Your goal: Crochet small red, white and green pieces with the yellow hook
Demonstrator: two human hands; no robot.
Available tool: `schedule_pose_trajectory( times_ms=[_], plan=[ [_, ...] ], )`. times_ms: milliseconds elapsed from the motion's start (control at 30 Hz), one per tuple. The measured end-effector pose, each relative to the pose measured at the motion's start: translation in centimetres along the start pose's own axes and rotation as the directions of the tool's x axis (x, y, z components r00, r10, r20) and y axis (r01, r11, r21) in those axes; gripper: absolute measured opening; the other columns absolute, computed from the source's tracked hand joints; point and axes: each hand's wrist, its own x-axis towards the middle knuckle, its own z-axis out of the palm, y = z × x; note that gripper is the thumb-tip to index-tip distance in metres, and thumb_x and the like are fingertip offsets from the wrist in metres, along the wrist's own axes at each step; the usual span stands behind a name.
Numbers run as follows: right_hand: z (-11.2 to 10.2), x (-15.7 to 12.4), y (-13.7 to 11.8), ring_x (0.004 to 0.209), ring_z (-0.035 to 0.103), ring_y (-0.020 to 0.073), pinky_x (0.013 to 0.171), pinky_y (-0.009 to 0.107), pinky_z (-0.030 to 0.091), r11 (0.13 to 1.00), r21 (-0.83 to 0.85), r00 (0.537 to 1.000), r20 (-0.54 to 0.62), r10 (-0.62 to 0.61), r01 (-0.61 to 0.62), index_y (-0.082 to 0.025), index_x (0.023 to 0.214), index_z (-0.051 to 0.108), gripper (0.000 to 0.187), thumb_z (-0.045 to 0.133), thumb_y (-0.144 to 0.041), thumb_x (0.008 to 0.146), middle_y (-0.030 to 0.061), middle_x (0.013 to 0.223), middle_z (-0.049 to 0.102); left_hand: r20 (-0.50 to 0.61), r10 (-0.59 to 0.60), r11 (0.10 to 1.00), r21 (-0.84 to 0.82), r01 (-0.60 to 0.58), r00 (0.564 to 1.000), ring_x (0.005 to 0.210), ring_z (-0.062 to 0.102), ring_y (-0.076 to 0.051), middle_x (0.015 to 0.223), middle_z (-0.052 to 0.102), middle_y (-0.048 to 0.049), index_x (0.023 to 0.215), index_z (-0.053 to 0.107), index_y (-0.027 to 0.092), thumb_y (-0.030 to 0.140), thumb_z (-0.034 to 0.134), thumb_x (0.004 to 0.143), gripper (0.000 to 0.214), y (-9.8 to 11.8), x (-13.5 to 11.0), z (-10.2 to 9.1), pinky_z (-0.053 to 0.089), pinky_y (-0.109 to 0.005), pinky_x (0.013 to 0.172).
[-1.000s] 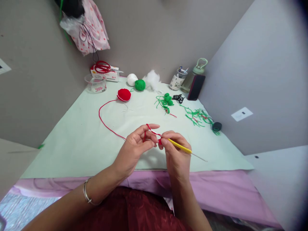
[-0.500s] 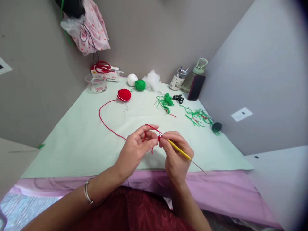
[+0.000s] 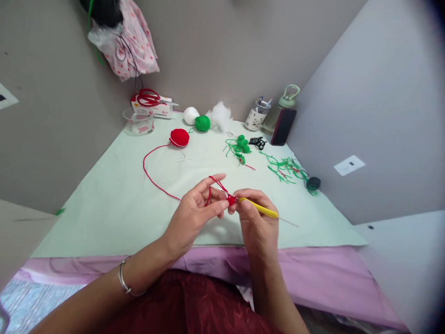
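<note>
My left hand (image 3: 194, 211) pinches a small red crocheted piece (image 3: 231, 200) between thumb and fingers. Red yarn (image 3: 159, 185) loops over its raised index finger and runs back across the table to a red yarn ball (image 3: 180, 138). In my right hand (image 3: 259, 218) is a crochet hook (image 3: 260, 208) with a yellow handle, its thin metal shaft sticking out to the right. The hook's tip reaches the red piece and the strand beside my left fingers. Fingers partly hide the stitches.
At the back stand a clear tub (image 3: 139, 124), red scissors (image 3: 149, 97) on a box, white (image 3: 191, 115) and green yarn balls (image 3: 202, 123), and stuffing (image 3: 220, 116). A pen cup (image 3: 257, 116), bottle (image 3: 273, 119) and phone (image 3: 283, 127) stand at right, near green yarn scraps (image 3: 287, 168).
The hook has swung to a flatter angle, its rear end rising. My left index finger has lifted slightly with the yarn, and more of the red piece shows.
</note>
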Motion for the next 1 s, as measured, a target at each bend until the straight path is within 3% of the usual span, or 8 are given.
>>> schedule_pose_trajectory(
  times_ms=[433, 700, 1000],
  plan=[
    [0.50, -0.05, -0.28, 0.062, 0.060, 0.0098, 0.062, 0.025, 0.048, 0.999, 0.006, 0.999, -0.001, -0.046, 0.046, -0.027, 0.090, 0.083, 0.008, 0.082, -0.035, 0.090, -0.0021, 0.073, 0.066, -0.035, 0.020, 1.000, 0.004, -0.020, 0.999, 0.070, 0.053, -0.009, 0.086, 0.064, 0.0019, 0.138, 0.066, 0.018, 0.018, 0.084, 0.082, 0.059, -0.08, 0.00, 0.09, 0.047, -0.022, 0.062],
    [0.72, -0.40, -0.41, 0.076, 0.064, 0.0145, 0.069, 0.030, 0.053, 0.970, -0.150, 0.980, 0.079, -0.183, 0.193, -0.030, 0.100, 0.083, 0.013, 0.071, -0.026, 0.098, 0.0034, 0.097, 0.076, -0.041, 0.028, 0.997, 0.070, -0.025, 0.999, 0.068, 0.050, -0.008, 0.085, 0.062, 0.0021, 0.140, 0.066, 0.018, 0.021, 0.082, 0.085, 0.057, 0.03, -0.12, -0.18, 0.047, -0.023, 0.064],
    [0.45, -0.31, 0.01, 0.071, 0.062, 0.0145, 0.069, 0.031, 0.053, 0.994, -0.075, 0.996, -0.003, -0.084, 0.084, -0.028, 0.096, 0.083, 0.009, 0.074, -0.030, 0.096, 0.0025, 0.089, 0.077, -0.039, -0.001, 0.997, 0.077, 0.004, 0.999, 0.069, 0.050, -0.011, 0.085, 0.063, 0.0005, 0.134, 0.069, 0.019, 0.026, 0.083, 0.084, 0.052, 0.09, -0.13, -0.29, 0.042, -0.023, 0.059]
  ],
)
